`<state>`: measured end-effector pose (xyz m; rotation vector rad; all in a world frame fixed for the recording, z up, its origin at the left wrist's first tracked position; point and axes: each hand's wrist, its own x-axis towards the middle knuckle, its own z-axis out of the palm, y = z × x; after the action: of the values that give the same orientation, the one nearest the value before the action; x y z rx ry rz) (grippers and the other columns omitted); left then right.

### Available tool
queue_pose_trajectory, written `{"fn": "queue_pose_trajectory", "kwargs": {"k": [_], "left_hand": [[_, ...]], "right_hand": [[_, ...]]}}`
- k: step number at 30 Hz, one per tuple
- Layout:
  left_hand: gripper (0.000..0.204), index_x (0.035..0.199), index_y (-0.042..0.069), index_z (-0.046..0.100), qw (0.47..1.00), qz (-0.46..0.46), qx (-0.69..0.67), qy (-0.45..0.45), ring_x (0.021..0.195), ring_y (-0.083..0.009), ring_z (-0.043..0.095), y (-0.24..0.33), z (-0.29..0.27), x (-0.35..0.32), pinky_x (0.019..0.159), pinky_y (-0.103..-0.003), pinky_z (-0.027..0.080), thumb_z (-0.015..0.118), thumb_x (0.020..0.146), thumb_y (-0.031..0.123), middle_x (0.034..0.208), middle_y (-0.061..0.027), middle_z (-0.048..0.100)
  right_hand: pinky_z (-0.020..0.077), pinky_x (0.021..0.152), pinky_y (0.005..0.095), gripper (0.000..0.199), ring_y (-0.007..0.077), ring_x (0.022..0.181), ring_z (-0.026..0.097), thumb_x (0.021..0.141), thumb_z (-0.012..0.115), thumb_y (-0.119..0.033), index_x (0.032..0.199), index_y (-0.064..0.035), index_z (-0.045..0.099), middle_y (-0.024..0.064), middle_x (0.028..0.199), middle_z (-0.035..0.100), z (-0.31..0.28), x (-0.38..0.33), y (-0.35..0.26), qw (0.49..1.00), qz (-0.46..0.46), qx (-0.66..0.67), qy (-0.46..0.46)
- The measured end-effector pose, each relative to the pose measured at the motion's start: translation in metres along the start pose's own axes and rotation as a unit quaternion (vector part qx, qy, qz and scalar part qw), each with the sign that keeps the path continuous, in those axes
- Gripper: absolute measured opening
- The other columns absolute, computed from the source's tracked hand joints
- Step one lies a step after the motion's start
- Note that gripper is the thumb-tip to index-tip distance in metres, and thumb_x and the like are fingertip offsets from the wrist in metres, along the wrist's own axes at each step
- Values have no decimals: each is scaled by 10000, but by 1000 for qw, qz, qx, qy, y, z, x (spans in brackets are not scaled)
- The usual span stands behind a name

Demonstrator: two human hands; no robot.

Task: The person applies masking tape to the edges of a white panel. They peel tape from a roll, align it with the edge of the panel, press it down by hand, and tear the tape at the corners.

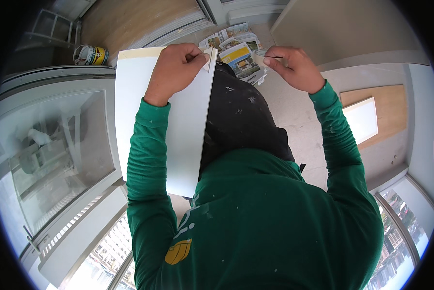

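A large white panel point(185, 128) stands to the left of my legs, with cream masking tape point(138, 53) along its far edge. At that edge's right corner, my left hand point(177, 67) is closed, thumb and fingers pinching a short pale strip of masking tape point(208, 59). Out to the right, apart from the panel, my right hand point(295, 67) pinches a pale round thing, seen partly edge-on, that looks like a tape roll point(260, 52). The fingers hide part of it. I cannot make out any tape running between the two hands.
Newspapers point(243, 58) lie spread on the floor beyond my knees. A paint bucket point(91, 55) stands at the far left, near a glazed door point(57, 154). On the right, a smaller white panel point(362, 120) rests on a brown board point(396, 108). Windows line the near side.
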<state>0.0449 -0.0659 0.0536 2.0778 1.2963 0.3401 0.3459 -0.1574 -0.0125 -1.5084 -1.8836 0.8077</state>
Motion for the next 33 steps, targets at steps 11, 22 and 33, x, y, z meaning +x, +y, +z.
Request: {"fn": "queue_pose_trajectory", "kwargs": {"k": [11,22,33], "left_hand": [[159,953,39,755,909,-14,-392,142,752,-84,500,-63,-54,-63,733,-264,415,747,1018,184,819,15,674],[154,968,72,690,695,47,-692,190,711,-117,532,-107,-42,-35,737,-295,444,651,1072,178,773,-17,625],[193,911,47,728,707,47,-690,147,723,-70,510,-97,-43,6,710,-239,401,716,1033,196,791,33,629]], "right_hand": [[575,974,515,335,414,1061,733,938,700,-318,1174,-87,756,208,1143,760,221,-87,201,930,296,-149,-158],[570,882,357,221,263,962,729,973,685,5,1192,3,715,162,1123,742,17,80,-109,948,-168,20,269],[559,940,412,268,293,1025,716,978,713,-27,1244,-23,695,214,1186,706,-1,87,-395,751,-627,203,38]]}}
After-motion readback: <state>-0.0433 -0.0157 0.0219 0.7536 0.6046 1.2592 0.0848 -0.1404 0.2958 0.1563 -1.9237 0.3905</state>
